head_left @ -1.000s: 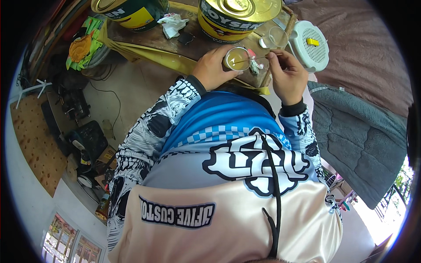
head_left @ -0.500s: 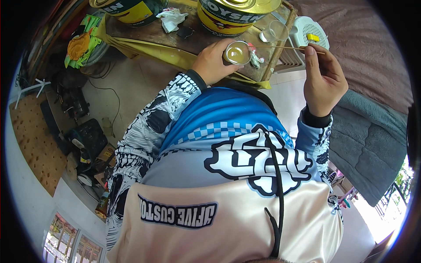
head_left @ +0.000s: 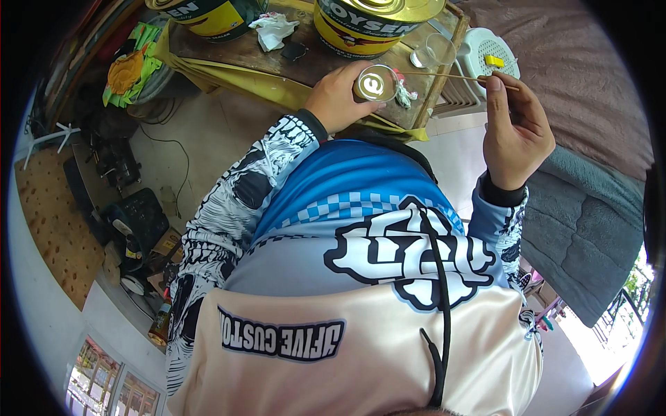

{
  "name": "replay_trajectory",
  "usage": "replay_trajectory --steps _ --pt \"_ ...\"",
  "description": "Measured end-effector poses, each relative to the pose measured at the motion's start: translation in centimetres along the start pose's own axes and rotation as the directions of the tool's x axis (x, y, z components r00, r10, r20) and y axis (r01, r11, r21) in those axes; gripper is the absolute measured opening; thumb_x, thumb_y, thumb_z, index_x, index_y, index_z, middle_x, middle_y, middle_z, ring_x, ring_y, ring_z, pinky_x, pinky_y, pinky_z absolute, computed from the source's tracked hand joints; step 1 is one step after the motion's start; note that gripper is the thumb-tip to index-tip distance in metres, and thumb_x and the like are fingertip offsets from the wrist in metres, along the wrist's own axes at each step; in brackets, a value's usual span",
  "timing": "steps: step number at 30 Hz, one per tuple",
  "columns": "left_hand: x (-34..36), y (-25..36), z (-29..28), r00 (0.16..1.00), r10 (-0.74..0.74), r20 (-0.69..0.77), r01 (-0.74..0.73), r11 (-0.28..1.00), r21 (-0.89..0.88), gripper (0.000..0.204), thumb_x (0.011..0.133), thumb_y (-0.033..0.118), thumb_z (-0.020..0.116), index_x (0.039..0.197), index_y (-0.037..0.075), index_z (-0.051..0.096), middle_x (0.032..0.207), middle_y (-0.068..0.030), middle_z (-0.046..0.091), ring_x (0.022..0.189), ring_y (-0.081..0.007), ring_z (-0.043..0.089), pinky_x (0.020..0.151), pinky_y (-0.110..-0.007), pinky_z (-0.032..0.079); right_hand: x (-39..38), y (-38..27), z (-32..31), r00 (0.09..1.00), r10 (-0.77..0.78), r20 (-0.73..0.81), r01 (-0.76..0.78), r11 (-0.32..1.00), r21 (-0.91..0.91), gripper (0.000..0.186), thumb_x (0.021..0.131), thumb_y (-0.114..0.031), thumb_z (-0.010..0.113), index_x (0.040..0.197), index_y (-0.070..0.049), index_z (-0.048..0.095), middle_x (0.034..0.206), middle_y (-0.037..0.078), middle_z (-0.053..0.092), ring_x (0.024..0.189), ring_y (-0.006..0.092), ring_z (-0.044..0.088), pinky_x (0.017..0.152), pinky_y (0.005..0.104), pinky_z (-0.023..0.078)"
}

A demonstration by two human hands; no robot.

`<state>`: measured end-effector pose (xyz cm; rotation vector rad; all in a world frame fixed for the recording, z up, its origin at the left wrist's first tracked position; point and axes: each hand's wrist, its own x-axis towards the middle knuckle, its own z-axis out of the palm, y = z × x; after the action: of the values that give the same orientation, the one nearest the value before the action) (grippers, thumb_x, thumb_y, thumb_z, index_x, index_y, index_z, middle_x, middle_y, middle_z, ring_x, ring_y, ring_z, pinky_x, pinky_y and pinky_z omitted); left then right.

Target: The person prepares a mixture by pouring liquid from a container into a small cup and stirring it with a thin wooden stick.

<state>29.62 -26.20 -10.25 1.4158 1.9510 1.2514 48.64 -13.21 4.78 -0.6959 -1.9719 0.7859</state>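
Note:
My left hand (head_left: 338, 98) is wrapped round a small clear cup (head_left: 375, 84) above the table's front edge. Yellowish liquid sits in the cup, with a bright white reflection on its surface. My right hand (head_left: 519, 139), out to the right, pinches a thin wooden stick (head_left: 454, 75) between thumb and fingers. The stick lies almost level, its left end close to the cup's rim; whether they touch I cannot tell. Behind the cup, a crumpled red, white and green scrap (head_left: 405, 96) lies on the tabletop.
On the wooden table (head_left: 291, 73) stand two large cans, one dark and yellow (head_left: 220, 22), one gold-lidded (head_left: 368, 31). A white crumpled cloth (head_left: 273, 31), dark pad (head_left: 294, 50) and another clear cup (head_left: 437, 48) lie between and beside them. Right are a pale stool (head_left: 489, 45) and grey blanket (head_left: 583, 208).
My right hand has shifted slightly to the right and down with the stick. A bright reflection now shows on the liquid. The left hand has hardly moved.

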Motion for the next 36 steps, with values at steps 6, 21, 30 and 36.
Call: replay_trajectory --steps 6,21,30,36 --pt "0.0 0.0 0.0 1.0 -0.008 0.017 0.008 1.0 0.012 0.069 0.076 0.033 0.089 0.131 0.004 0.06 0.123 -0.0164 0.07 0.113 -0.033 0.068 0.098 -0.04 0.053 0.0 -0.1 -0.2 1.0 -0.003 -0.008 0.003 1.0 -0.005 0.016 0.093 -0.006 0.077 0.105 0.004 0.076 0.088 0.005 0.076 0.076 0.0055 0.064 0.072 0.0197 0.051" --pt "0.0 0.0 -0.1 1.0 -0.007 0.011 0.007 1.0 0.015 0.069 0.076 0.035 0.089 0.131 0.003 0.061 0.124 -0.0168 0.069 0.113 -0.0334 0.068 0.098 -0.04 0.053 -0.1 -0.4 0.0 1.0 -0.005 -0.01 0.005 1.0 0.01 0.015 0.093 -0.005 0.076 0.105 0.004 0.076 0.088 0.005 0.076 0.077 0.0056 0.065 0.072 0.0195 0.051" --pt "0.0 0.1 -0.1 1.0 -0.004 0.004 0.004 1.0 0.023 0.07 0.075 0.034 0.089 0.131 0.003 0.06 0.124 -0.0171 0.069 0.113 -0.0332 0.068 0.098 -0.04 0.054 -0.8 0.7 0.7 0.998 0.053 0.03 -0.053 0.999 -0.012 0.016 0.092 -0.007 0.078 0.104 0.002 0.076 0.085 0.003 0.076 0.073 0.0038 0.062 0.069 0.0185 0.049" --pt "0.0 0.2 -0.1 1.0 0.008 -0.005 -0.008 1.0 0.008 0.069 0.074 0.03 0.09 0.13 0.004 0.061 0.121 -0.0163 0.07 0.111 -0.0329 0.069 0.096 -0.039 0.055 -3.3 4.5 5.5 0.959 0.083 0.271 -0.05 0.991 -0.126 0.014 0.089 -0.012 0.077 0.1 -0.005 0.078 0.084 0.011 0.076 0.068 0.0168 0.071 0.064 0.0277 0.054"
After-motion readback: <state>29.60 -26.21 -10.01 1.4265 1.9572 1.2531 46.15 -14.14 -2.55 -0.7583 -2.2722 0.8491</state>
